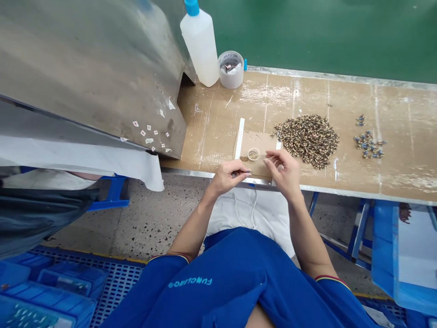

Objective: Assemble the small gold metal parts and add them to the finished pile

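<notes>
My left hand (228,176) is closed in a pinch at the table's front edge, with a tiny dark metal part (249,172) at its fingertips. To its right my right hand (284,172) has its thumb and forefinger drawn together. Something thin and pale seems to be at those fingertips, too small to name. Between and just beyond the hands, a small round shallow cup (253,154) rests on a cardboard piece (261,139) flanked by white strips. A big heap of small brass-coloured metal parts (309,139) lies right of my right hand.
Farther right is a small cluster of bluish metal parts (368,145). A white bottle with a blue cap (201,48) and a tape roll holding scraps (231,79) stand at the back. A metal housing (136,68) borders the left side. Blue crates (44,296) sit below left.
</notes>
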Tool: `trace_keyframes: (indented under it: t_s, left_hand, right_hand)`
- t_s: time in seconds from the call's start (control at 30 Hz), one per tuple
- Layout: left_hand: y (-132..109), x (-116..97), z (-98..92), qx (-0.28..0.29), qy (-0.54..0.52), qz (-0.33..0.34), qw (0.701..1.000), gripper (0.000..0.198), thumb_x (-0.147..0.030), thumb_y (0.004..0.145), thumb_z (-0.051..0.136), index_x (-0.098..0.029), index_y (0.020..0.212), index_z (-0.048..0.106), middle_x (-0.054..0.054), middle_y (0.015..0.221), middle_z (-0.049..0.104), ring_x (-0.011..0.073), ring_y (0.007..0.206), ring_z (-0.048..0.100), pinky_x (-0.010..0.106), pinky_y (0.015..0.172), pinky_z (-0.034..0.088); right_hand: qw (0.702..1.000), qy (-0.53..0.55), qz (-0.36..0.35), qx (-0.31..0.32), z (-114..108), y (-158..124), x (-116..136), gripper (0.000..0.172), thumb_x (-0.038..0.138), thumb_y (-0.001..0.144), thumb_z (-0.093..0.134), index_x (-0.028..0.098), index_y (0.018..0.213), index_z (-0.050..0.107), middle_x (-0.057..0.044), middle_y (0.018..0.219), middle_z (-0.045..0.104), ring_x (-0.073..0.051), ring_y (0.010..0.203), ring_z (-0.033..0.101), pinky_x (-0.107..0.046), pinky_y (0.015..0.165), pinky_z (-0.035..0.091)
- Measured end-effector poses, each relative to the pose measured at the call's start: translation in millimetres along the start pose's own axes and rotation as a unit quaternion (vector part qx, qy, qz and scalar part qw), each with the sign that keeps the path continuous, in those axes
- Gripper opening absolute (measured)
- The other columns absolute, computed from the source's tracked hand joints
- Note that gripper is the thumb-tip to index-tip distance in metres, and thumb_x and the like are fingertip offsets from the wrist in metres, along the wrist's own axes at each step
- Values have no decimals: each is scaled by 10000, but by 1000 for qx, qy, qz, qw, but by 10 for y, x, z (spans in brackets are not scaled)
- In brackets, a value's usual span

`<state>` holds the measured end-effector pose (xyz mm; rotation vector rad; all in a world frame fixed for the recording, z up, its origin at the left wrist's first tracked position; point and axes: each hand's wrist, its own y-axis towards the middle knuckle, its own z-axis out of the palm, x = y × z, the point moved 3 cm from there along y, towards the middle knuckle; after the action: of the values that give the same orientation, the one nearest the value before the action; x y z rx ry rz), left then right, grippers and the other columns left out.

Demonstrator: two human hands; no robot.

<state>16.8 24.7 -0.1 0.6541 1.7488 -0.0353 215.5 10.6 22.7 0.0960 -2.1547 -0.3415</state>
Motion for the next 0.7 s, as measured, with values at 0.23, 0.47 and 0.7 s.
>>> trace_keyframes:
  t_s: [0.23,0.47,0.7]
  left_hand:
    - [-2,25,-30,19,-12,-20,1000,225,-326,905,683,-150,765,665,31,718,653,113,626,566,224,575,425]
    - [7,49,-42,17,-26,-33,999,234,-326,900,685,-149,748,660,35,732,666,114,638,573,222,591,435]
    - [10,44,-40,18,-23,-44,999,217,-311,899,685,-148,757,676,39,737,670,118,642,580,227,589,435]
  right_hand:
    - [1000,26,-8,2,225,119,94,124,260,925,641,224,843,727,-28,829,642,-172,736,590,-330,685,503]
    - [991,-65,-114,-9,260,234,177,162,237,948,644,232,791,682,-40,887,655,-211,856,572,-384,787,479]
    - [985,-114,-123,36,154,319,192,249,256,983,578,229,742,633,-61,850,640,-235,850,537,-396,777,452]
